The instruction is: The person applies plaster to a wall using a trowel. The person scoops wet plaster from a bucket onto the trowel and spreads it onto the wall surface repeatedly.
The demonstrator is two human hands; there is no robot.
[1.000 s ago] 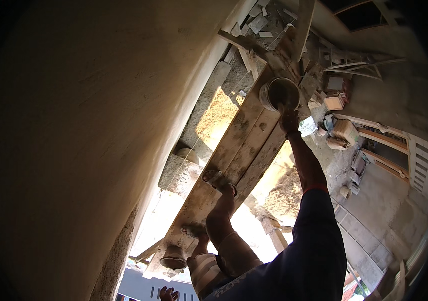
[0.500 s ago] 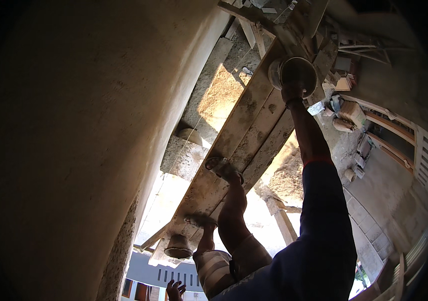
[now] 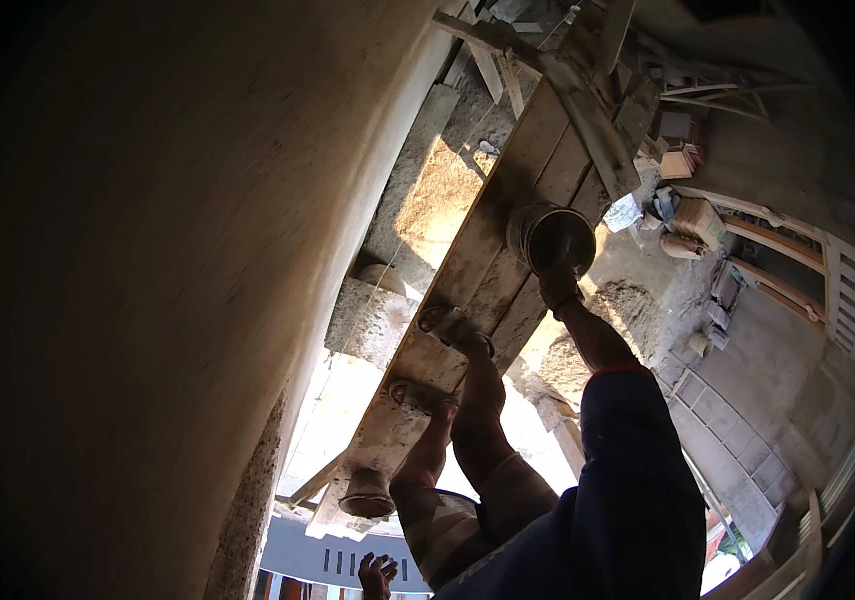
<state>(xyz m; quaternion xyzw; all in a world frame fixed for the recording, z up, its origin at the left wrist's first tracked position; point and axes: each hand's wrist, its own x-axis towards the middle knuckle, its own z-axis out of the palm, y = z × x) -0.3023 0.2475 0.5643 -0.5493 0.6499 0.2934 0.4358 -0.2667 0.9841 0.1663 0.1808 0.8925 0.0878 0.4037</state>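
Note:
My right hand (image 3: 559, 287) grips the near rim of a dirty bucket (image 3: 552, 240). The bucket leans toward me over the wooden plank platform (image 3: 482, 285), its dark mouth facing me; whether its base touches the boards I cannot tell. Low in the view, my left hand (image 3: 377, 575) hangs with loosely bent, separated fingers and nothing visible in it. Nearest to that hand is a second bucket (image 3: 366, 493), standing at the near end of the planks. My two sandalled feet stand on the boards between the buckets.
A tall plastered wall (image 3: 187, 250) rises close along the left. Crossed timbers (image 3: 587, 120) lie over the platform's far end. The plank edges drop off to ground below, with a sandy heap (image 3: 442, 200). Stacked tiles (image 3: 697, 225) and a wooden frame (image 3: 777, 245) are to the right.
My right hand has drawn the bucket nearer along the planks, away from the far timbers, and my right arm has bent. My left foot has stepped forward. My left hand has shifted slightly right.

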